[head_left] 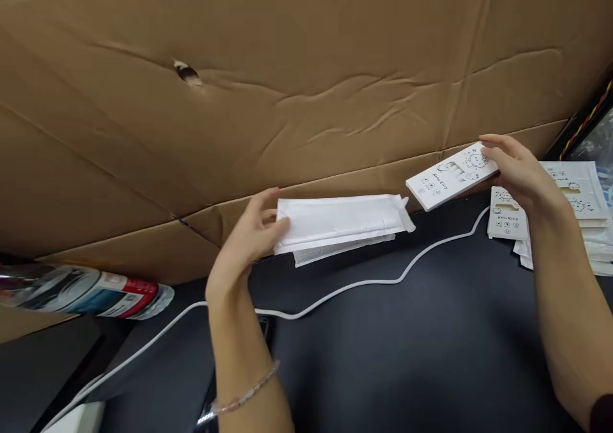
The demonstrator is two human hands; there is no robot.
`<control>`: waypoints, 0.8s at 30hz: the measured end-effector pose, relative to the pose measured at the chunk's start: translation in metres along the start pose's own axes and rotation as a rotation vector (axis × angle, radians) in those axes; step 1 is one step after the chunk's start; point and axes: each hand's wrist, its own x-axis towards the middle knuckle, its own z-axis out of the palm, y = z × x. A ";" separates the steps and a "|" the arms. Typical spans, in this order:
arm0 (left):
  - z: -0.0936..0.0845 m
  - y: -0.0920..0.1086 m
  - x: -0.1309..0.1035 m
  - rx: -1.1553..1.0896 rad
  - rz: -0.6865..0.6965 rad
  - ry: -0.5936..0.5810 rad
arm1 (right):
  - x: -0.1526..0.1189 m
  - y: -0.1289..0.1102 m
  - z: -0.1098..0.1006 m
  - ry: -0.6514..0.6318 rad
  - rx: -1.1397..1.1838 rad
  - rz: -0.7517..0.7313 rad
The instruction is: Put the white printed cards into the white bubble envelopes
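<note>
My left hand (pixel 253 235) grips the left end of a white plastic pouch (pixel 340 219), thumb on top and fingers behind. Its right end looks crimped or folded. Beneath it a second pale, flat packet (pixel 345 250) pokes out; I cannot tell whether the hand holds that too. In my right hand (pixel 520 168) is a thin white box (pixel 453 176) printed with "Hello Kitty" and line drawings, pinched at its right end and tilted above the table. A small window in the box shows white sticks inside.
More printed white boxes (pixel 507 216) and packets lie stacked at the right. A white cable (pixel 354 285) winds across the black table (pixel 407 356). A plastic bottle (pixel 119 294) is at left, and a cardboard wall (pixel 306 101) stands behind.
</note>
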 end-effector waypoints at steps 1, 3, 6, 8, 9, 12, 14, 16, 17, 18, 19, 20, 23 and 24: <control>0.002 -0.003 0.000 0.102 -0.021 -0.071 | 0.001 0.002 -0.001 0.005 -0.054 0.015; 0.008 -0.006 0.001 0.293 -0.086 -0.249 | 0.002 0.007 -0.001 -0.082 -0.182 0.050; 0.020 -0.005 0.001 0.466 -0.198 -0.589 | 0.004 0.018 0.002 -0.294 -0.359 0.093; 0.029 -0.003 0.000 0.621 -0.235 -0.697 | 0.008 0.028 0.003 -0.455 -0.537 0.084; 0.034 -0.001 -0.001 0.724 -0.227 -0.686 | 0.011 0.034 0.004 -0.534 -0.635 0.079; 0.050 0.008 -0.005 0.973 -0.184 -0.550 | 0.022 0.051 0.003 -0.685 -0.855 0.083; 0.062 0.015 -0.010 1.018 -0.132 -0.473 | 0.029 0.061 0.002 -0.679 -0.917 0.095; 0.073 0.022 -0.015 1.055 -0.048 -0.396 | 0.034 0.068 0.002 -0.654 -0.999 0.107; 0.077 0.026 -0.018 1.078 -0.009 -0.369 | 0.035 0.071 0.002 -0.638 -1.041 0.115; 0.081 0.028 -0.019 1.103 0.018 -0.362 | 0.036 0.074 0.003 -0.625 -1.080 0.125; 0.083 0.030 -0.021 1.126 0.032 -0.375 | 0.037 0.076 0.003 -0.617 -1.116 0.136; 0.085 0.032 -0.022 1.144 0.033 -0.403 | 0.037 0.078 0.004 -0.612 -1.146 0.148; 0.087 0.034 -0.023 1.154 0.027 -0.454 | 0.034 0.076 0.009 -0.593 -1.200 0.154; 0.089 0.034 -0.024 1.143 0.046 -0.432 | 0.032 0.073 0.012 -0.589 -1.197 0.130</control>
